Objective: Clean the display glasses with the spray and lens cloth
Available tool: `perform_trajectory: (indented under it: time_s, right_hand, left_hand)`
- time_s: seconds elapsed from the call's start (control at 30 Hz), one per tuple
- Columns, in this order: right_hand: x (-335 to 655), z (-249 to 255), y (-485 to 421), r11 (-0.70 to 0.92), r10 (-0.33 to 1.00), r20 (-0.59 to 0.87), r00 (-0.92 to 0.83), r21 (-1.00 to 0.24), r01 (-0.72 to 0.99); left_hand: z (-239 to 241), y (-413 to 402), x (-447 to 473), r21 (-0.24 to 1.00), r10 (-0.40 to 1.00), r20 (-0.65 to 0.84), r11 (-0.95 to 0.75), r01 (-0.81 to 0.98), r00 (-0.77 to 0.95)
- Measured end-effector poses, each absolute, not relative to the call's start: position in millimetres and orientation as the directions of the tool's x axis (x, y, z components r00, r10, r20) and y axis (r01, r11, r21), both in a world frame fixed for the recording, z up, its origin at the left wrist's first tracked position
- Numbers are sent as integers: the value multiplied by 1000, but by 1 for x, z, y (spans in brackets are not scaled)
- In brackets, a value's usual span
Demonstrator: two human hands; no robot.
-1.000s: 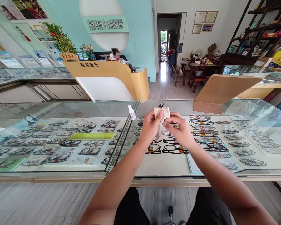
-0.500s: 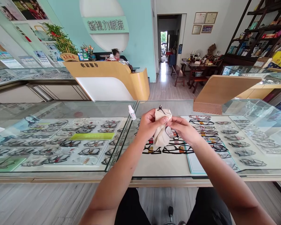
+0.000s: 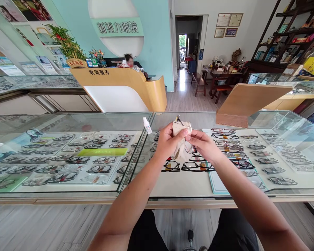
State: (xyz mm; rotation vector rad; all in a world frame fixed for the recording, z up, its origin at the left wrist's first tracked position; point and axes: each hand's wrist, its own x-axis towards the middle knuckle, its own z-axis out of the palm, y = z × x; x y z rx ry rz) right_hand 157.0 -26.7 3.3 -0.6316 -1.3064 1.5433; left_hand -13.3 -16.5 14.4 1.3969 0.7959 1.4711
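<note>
A cream cleaning cloth (image 3: 182, 127) with zigzag edges is pinched in my left hand (image 3: 167, 140), folded over part of a pair of glasses (image 3: 189, 148). My left thumb presses on the cloth's front. On the other side, my right hand (image 3: 204, 143) grips the glasses between thumb and fingers, close to my left thumb. One lens shows below my fingers, and a dark end of the frame pokes out above the cloth; the rest is covered. Left of my hands, a small white spray bottle (image 3: 147, 126) stands upright on the glass counter.
Beneath my hands is a glass display case (image 3: 172, 196) holding rows of eyeglasses (image 3: 199, 166). A brown tilted board (image 3: 251, 101) stands on its right part. Beyond are a wooden reception desk (image 3: 157, 92) with a person behind it, and a dark table with benches (image 3: 199, 83).
The cloth's lower end has drawn up and bunched beneath my left hand, uncovering more of the eyeglasses in the case. My left hand has shifted slightly right; both hands keep their grip.
</note>
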Motion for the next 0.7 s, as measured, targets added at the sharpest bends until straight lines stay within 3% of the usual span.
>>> perform_trajectory:
  time_s: [0.17,0.37,0.47,0.7]
  right_hand:
    - [160,8,-29,57,881,182,-437,-957,-284]
    - [167,18,-28,88,925,166,-341,-969,-233]
    - [169,19,-28,86,930,163,-329,-968,-236]
    - [159,9,-30,-1,911,131,-392,-948,-320]
  left_hand:
    - [16,-11,-23,913,914,400,-391,-119,67]
    - [18,2,-44,950,888,302,-248,-192,346]
    - [19,2,-45,952,866,295,-227,-208,404]
    - [18,-11,-24,915,903,390,-358,-187,180]
